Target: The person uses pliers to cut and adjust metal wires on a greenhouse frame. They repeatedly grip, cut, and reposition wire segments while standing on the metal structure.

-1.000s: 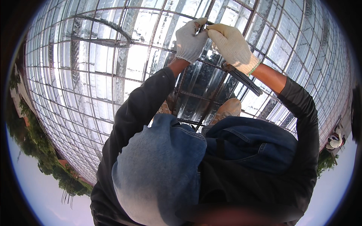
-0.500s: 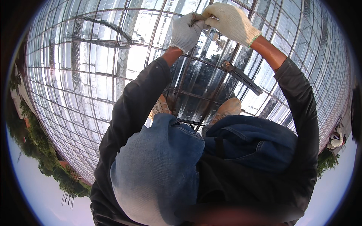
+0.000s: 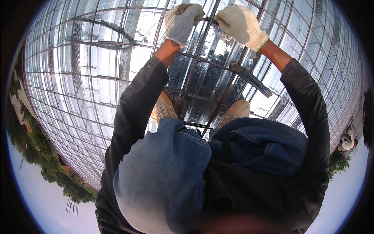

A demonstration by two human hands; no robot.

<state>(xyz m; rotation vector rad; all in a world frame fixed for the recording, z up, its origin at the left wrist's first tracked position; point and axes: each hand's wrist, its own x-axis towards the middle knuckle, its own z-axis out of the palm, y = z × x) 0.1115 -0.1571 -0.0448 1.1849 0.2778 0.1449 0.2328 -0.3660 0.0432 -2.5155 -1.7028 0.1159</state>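
Both my hands wear pale knitted gloves. My left hand [image 3: 184, 24] is closed above the steel bar mesh, with thin tie wire [image 3: 155, 26] trailing from it to the left. Opposite it, my right hand [image 3: 238, 26] pinches its fingertips together beside a bar crossing [image 3: 210, 19]; what lies between them is too small to make out. A short gap separates the two hands. Below my right hand, end-cutting pliers [image 3: 251, 80] with dark handles rest on the mesh. A loop of dark wire [image 3: 128, 39] lies to the left of my left hand.
Rusty reinforcing bars [image 3: 187, 93] form a grid over shiny ribbed metal decking [image 3: 103, 87]. My shoes [image 3: 163, 107] stand on either side of a darker shaded strip. Another person [image 3: 346, 143] is at the far right edge, and trees [image 3: 43, 156] line the left.
My hands have moved apart: the left went left, while the right stayed near the bar crossing and shifted slightly downward. The pliers remain lying on the mesh.
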